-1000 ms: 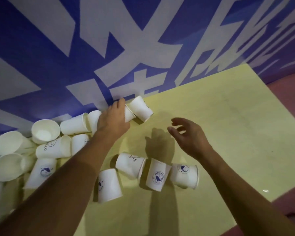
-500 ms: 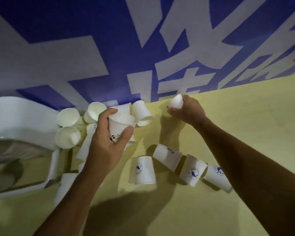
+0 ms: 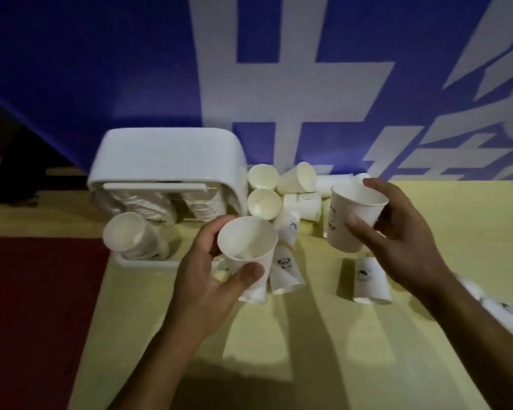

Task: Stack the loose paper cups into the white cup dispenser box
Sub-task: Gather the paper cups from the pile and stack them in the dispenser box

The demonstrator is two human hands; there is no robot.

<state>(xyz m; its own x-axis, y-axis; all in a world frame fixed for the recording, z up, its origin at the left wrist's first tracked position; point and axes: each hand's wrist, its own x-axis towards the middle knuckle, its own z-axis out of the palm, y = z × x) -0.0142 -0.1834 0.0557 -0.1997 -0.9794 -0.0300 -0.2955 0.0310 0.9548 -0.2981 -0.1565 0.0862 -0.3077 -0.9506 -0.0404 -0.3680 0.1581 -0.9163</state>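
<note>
Left grip [image 3: 206, 276] wraps left cup [image 3: 246, 247], right grip [image 3: 397, 232] wraps right cup [image 3: 353, 220] — nest them mouth-up, axes aligned, w/o crushing rims, then into dispenser box [image 3: 166, 155].

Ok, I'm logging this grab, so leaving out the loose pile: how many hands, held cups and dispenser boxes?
Hands: 2, left hand and right hand
Held cups: 2, left cup and right cup
Dispenser box: 1
Total: 5
</note>
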